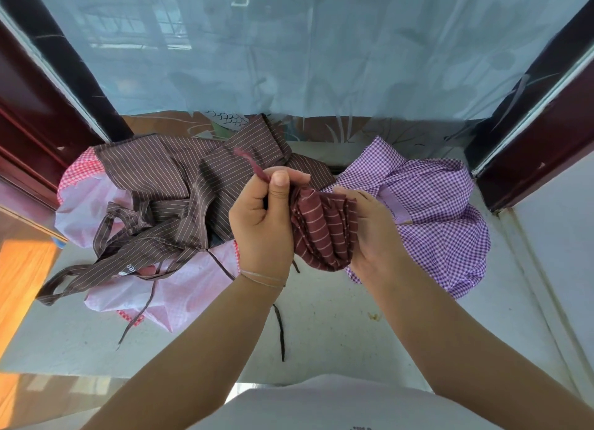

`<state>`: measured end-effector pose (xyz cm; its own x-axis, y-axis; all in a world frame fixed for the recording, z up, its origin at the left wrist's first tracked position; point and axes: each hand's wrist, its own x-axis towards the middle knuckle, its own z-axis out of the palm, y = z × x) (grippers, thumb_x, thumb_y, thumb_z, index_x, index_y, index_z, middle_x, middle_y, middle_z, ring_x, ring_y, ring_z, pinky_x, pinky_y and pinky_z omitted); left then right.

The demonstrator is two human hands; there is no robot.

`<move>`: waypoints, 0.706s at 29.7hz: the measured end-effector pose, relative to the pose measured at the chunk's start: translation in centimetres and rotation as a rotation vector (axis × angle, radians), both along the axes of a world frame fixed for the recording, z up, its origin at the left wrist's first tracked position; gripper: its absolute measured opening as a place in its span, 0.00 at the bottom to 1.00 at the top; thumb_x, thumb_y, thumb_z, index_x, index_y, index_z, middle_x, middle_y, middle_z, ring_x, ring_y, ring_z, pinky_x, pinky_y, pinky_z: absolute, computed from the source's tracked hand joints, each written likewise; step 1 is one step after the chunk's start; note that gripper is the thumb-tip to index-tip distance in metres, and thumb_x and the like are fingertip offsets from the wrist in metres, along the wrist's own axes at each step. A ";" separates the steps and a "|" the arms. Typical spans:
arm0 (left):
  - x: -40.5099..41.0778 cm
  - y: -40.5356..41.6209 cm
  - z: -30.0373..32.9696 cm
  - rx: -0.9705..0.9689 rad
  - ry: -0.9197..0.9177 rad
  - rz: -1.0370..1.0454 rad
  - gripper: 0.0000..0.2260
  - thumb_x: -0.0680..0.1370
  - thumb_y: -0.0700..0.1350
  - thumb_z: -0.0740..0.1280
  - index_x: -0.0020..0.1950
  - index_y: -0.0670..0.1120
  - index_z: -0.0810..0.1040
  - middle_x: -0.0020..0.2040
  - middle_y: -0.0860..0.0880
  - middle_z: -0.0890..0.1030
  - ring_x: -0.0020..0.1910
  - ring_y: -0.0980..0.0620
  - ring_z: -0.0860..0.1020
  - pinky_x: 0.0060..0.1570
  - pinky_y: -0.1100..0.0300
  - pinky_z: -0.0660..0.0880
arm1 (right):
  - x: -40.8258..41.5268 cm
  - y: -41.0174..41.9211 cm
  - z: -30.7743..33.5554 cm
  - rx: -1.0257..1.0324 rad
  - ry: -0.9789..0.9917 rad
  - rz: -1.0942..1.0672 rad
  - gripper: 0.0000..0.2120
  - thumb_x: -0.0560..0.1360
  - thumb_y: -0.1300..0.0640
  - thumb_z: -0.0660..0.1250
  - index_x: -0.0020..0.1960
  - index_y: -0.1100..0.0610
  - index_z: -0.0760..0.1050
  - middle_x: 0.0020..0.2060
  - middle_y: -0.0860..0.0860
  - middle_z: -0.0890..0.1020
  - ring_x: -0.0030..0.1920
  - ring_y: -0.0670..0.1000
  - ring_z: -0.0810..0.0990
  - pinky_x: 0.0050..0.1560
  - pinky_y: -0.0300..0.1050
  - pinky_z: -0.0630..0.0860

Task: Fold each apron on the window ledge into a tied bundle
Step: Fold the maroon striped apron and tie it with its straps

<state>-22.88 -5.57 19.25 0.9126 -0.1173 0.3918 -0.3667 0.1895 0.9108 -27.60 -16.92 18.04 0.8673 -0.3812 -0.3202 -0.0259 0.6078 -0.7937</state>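
Maroon white-striped apron (321, 230), brown pinstriped apron (167, 175), pink checked apron (96, 201), purple gingham apron (443, 211).

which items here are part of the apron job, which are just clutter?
Job:
- folded maroon striped apron, held by left hand and right hand
- brown pinstriped apron
- pink checked apron
- purple gingham apron

Lying about:
- sheer blue curtain
- yellowish crumb

- You are working in bright, soft daylight coming through the sheer curtain (321, 43) beyond your fingers.
- Warm sun is glaring on the floor (22, 278) far left of them.
- Wide-angle distortion is bowing the window frame (530, 133) at both edges.
- Focus is staying sharp around your fingertips.
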 end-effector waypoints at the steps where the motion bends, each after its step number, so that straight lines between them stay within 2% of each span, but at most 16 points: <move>1: -0.1 -0.1 0.1 -0.020 -0.014 0.012 0.11 0.81 0.43 0.59 0.44 0.47 0.80 0.42 0.45 0.83 0.43 0.47 0.81 0.47 0.55 0.77 | 0.1 0.1 0.1 -0.024 0.018 -0.009 0.08 0.79 0.60 0.59 0.44 0.63 0.72 0.34 0.55 0.74 0.32 0.50 0.77 0.34 0.43 0.78; 5: 0.1 -0.3 0.4 -0.079 -0.006 -0.059 0.11 0.82 0.42 0.59 0.43 0.46 0.77 0.39 0.50 0.83 0.42 0.48 0.81 0.47 0.54 0.78 | 0.0 0.1 0.4 -0.044 0.044 -0.048 0.04 0.77 0.61 0.62 0.50 0.61 0.72 0.34 0.55 0.74 0.33 0.51 0.76 0.35 0.43 0.78; 7: 0.7 0.1 0.6 0.019 0.030 -0.187 0.11 0.82 0.42 0.59 0.42 0.45 0.77 0.34 0.51 0.80 0.38 0.51 0.79 0.45 0.55 0.78 | -0.4 -0.4 0.5 -0.136 0.049 -0.099 0.02 0.76 0.63 0.65 0.44 0.60 0.72 0.31 0.54 0.71 0.31 0.50 0.73 0.36 0.45 0.74; 9: 1.4 0.5 0.8 0.207 0.096 -0.310 0.08 0.81 0.41 0.62 0.42 0.45 0.76 0.29 0.53 0.77 0.33 0.53 0.76 0.39 0.60 0.76 | -1.0 -1.4 0.3 -0.477 0.036 -0.132 0.12 0.76 0.59 0.67 0.35 0.60 0.71 0.29 0.52 0.72 0.30 0.50 0.71 0.37 0.46 0.72; 10: 1.7 0.6 0.8 0.293 0.143 -0.363 0.06 0.80 0.42 0.63 0.43 0.46 0.75 0.27 0.53 0.77 0.30 0.54 0.74 0.37 0.60 0.73 | -1.3 -1.8 0.5 -0.722 -0.016 -0.122 0.14 0.76 0.55 0.68 0.36 0.61 0.71 0.29 0.51 0.72 0.32 0.49 0.70 0.37 0.45 0.71; 12: 2.0 0.9 0.7 0.438 0.232 -0.485 0.05 0.76 0.47 0.67 0.44 0.46 0.75 0.26 0.53 0.76 0.28 0.54 0.72 0.38 0.57 0.72 | -1.5 -2.1 0.9 -1.205 -0.184 -0.031 0.17 0.77 0.52 0.65 0.38 0.65 0.70 0.32 0.51 0.71 0.34 0.45 0.68 0.37 0.36 0.68; 14: 2.1 1.4 0.4 0.544 0.287 -0.649 0.09 0.71 0.51 0.68 0.44 0.46 0.77 0.29 0.50 0.77 0.28 0.55 0.73 0.42 0.57 0.72 | -1.2 -2.3 1.3 -1.449 -0.306 0.093 0.15 0.79 0.53 0.62 0.38 0.63 0.68 0.38 0.53 0.72 0.38 0.46 0.69 0.40 0.33 0.66; 16: 1.8 1.6 0.3 0.632 0.259 -0.789 0.06 0.70 0.53 0.68 0.40 0.51 0.79 0.30 0.51 0.78 0.30 0.55 0.74 0.44 0.54 0.73 | -0.9 -2.3 2.1 -1.471 -0.288 0.200 0.14 0.80 0.52 0.58 0.41 0.61 0.71 0.43 0.52 0.74 0.42 0.46 0.73 0.43 0.32 0.69; 18: 1.5 1.6 0.3 0.721 0.188 -0.847 0.05 0.70 0.55 0.68 0.35 0.56 0.79 0.29 0.54 0.79 0.32 0.53 0.75 0.46 0.50 0.75 | -0.8 -2.1 2.6 -1.457 -0.164 0.309 0.17 0.82 0.50 0.55 0.44 0.60 0.74 0.41 0.50 0.76 0.43 0.45 0.74 0.44 0.30 0.69; 19: 1.3 1.6 0.3 0.742 0.178 -0.862 0.06 0.69 0.55 0.68 0.36 0.55 0.80 0.29 0.55 0.80 0.33 0.54 0.76 0.48 0.49 0.75 | -0.7 -1.9 2.7 -1.471 -0.079 0.368 0.17 0.82 0.50 0.54 0.43 0.58 0.73 0.38 0.50 0.76 0.41 0.44 0.74 0.43 0.30 0.68; 21: 1.1 1.6 0.3 0.760 0.179 -0.867 0.13 0.69 0.53 0.68 0.44 0.44 0.83 0.33 0.53 0.83 0.36 0.56 0.79 0.52 0.52 0.77 | -0.6 -1.3 2.6 -1.488 -0.010 0.419 0.17 0.82 0.47 0.54 0.37 0.53 0.68 0.31 0.47 0.73 0.35 0.44 0.73 0.39 0.34 0.68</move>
<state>-21.73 -3.95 19.56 0.4465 -0.8778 -0.1733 -0.2369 -0.3027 0.9232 -28.22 -18.22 20.61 0.9896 -0.0765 0.1214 0.0221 -0.7547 -0.6557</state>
